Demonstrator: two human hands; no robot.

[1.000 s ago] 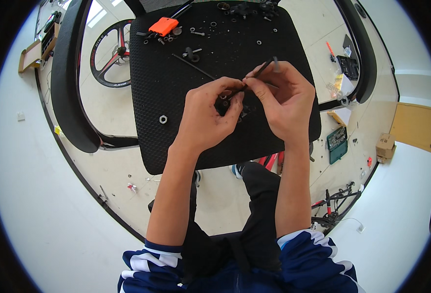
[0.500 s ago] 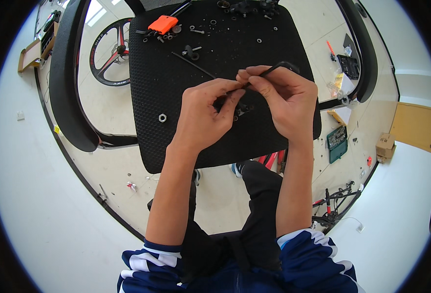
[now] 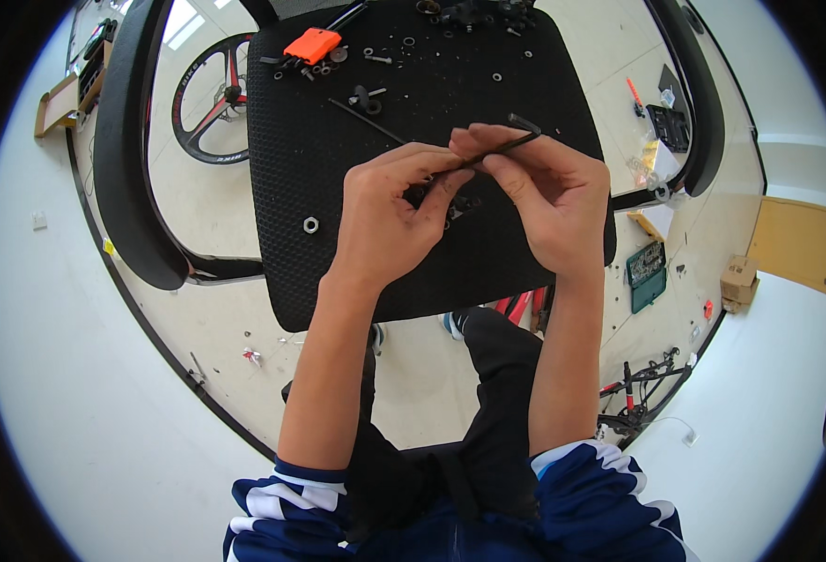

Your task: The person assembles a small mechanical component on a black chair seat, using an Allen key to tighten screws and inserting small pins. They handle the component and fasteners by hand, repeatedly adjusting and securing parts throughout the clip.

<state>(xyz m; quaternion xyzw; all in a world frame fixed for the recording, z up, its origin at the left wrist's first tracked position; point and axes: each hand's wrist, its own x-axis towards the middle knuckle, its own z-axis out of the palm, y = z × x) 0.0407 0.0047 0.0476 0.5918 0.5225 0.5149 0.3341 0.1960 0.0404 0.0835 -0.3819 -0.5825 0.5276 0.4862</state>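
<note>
Both of my hands are raised over a black chair seat (image 3: 338, 272), fingertips meeting. My right hand (image 3: 558, 201) pinches a black L-shaped hex key (image 3: 528, 128), its bent end standing out past the fingers. Opposite it, my left hand (image 3: 385, 215) is closed around a small dark part mostly hidden by the fingers; its kind cannot be made out. Below the fingertips, more dark metal parts (image 3: 466, 205) partly show. A silver hex nut (image 3: 311, 225) lies left of my left hand. Beyond the hands rests a thin dark rod (image 3: 366, 119).
An orange folding tool (image 3: 312, 46) and several bolts and washers lie toward the seat's far edge. Armrests (image 3: 132, 140) flank the seat. On the floor are a spoked wheel (image 3: 233, 96), an open green tool case (image 3: 647, 278) and a black bicycle frame (image 3: 652, 389).
The hex key has turned in my right fingers, so its bent end now points up and to the left. My hands have shifted only slightly.
</note>
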